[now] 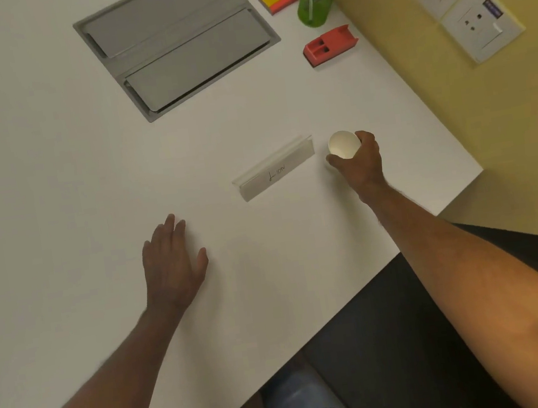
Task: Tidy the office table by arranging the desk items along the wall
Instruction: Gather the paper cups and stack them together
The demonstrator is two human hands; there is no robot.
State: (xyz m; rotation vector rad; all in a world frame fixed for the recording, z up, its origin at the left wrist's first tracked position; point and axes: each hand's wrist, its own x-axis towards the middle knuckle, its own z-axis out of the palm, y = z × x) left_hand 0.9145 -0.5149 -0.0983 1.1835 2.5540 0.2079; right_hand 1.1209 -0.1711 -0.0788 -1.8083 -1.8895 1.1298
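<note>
Overhead, white table meets yellow wall bearing sockets.

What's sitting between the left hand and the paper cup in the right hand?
In the head view, only the clear name holder marked "LION" lies between the left hand and the white paper cup gripped by the right hand; otherwise bare table.

The left hand lies flat, palm down, fingers straight and close together, thumb spread to the side, its bare forearm reaching in from the lower left. The right hand is curled closed around a small white cup, its bare arm stretched out from the lower right.
</note>
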